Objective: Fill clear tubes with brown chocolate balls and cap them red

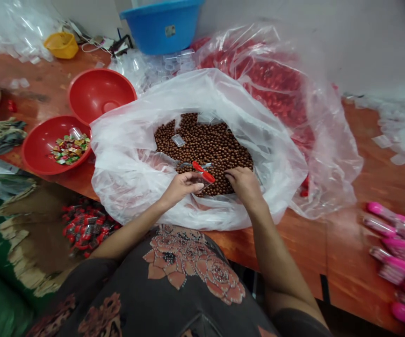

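A large white translucent plastic bag [128,178] lies open in front of me, full of small round brown balls [216,147] that look like chocolate candy. My left hand [184,188] pinches a small clear plastic box with a red lid [204,173], the lid standing open, above the balls. At the right side of the heap, my right hand [245,185] has its fingers curled together against the balls; whatever lies between the fingertips is hidden. A small clear plastic box [178,140] rests on the balls, and part of a metal tool [207,164] shows behind the red lid.
Left of the bag, one red bowl [36,150] contains wrapped candies [68,149], beside another red bowl [100,89]. Behind are a blue tub [163,30] and a bag of red pieces [269,84]. Pink-capped tubes [395,243] lie right; a carton of red-lidded boxes [86,229] stands below left.
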`<move>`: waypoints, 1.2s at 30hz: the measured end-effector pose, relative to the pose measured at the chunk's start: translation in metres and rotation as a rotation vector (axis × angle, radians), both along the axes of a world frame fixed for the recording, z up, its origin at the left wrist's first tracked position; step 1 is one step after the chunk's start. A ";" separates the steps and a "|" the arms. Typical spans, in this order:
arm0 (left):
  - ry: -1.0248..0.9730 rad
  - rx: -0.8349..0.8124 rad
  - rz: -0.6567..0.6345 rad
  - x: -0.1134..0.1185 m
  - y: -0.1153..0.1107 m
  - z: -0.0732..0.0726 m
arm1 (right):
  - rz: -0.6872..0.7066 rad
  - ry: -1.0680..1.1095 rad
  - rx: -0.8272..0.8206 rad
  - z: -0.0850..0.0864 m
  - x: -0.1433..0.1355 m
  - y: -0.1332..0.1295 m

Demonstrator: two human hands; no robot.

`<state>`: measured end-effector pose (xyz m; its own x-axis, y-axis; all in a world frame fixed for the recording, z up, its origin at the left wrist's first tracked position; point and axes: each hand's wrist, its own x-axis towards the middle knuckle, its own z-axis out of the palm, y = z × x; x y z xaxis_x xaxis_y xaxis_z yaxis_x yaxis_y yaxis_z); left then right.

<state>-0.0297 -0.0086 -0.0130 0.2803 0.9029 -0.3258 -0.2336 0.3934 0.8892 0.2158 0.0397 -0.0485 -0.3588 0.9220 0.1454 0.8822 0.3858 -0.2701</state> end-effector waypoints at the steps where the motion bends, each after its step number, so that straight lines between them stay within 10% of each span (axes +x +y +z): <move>1: -0.003 -0.001 -0.005 0.000 -0.001 0.000 | 0.013 -0.030 0.011 0.000 -0.001 -0.001; 18: 0.013 0.016 -0.039 0.005 -0.006 -0.007 | 0.183 0.366 -0.055 0.052 -0.039 -0.050; 36: -0.280 -0.366 -0.056 0.014 -0.003 0.018 | 0.232 0.386 0.045 0.033 -0.066 -0.075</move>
